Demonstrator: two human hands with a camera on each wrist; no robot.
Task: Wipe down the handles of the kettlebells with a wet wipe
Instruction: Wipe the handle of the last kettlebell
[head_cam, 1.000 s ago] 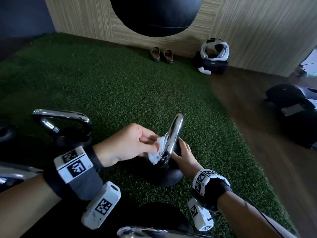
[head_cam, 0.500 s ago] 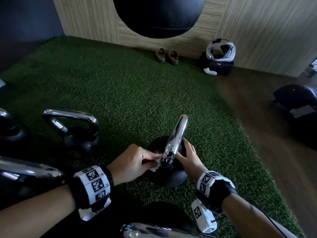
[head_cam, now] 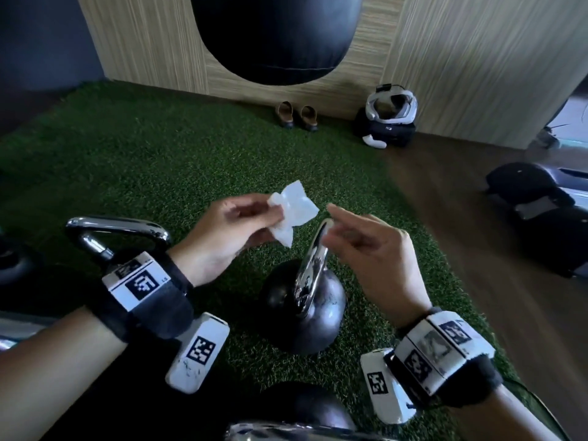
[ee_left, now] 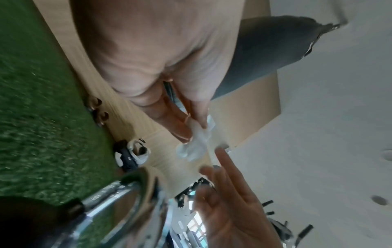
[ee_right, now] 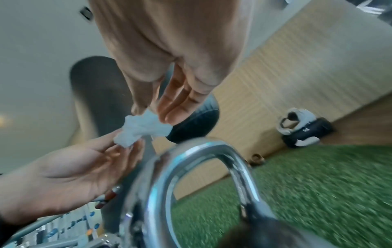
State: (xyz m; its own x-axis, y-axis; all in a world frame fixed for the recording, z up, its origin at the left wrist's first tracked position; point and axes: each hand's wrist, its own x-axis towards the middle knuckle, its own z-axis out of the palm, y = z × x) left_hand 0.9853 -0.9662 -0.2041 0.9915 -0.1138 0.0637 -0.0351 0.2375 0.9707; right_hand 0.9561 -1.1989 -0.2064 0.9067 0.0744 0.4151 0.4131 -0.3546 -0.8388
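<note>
A black kettlebell [head_cam: 302, 316] with a chrome handle [head_cam: 313, 259] stands on the green turf [head_cam: 143, 160] between my hands. My left hand [head_cam: 273, 214] is raised above it and pinches a crumpled white wet wipe [head_cam: 294, 208] at its fingertips. My right hand [head_cam: 331, 218] hovers just right of the wipe with its fingers stretched out towards it; it holds nothing and sits over the top of the handle. The right wrist view shows the wipe [ee_right: 144, 130] between both hands above the chrome handle [ee_right: 203, 167]. A second kettlebell's chrome handle [head_cam: 117, 227] stands at the left.
Another kettlebell [head_cam: 296, 421] lies at the bottom edge near me. A black punching bag [head_cam: 276, 36] hangs ahead. By the wooden wall sit a pair of shoes [head_cam: 296, 117] and a white headguard on a black bag [head_cam: 389, 116]. Dark equipment [head_cam: 541, 211] lies on the wooden floor at right.
Both hands have come up off the middle kettlebell. The left hand lifted the wipe away from the handle, and the right hand let go of the kettlebell and rose towards the wipe.
</note>
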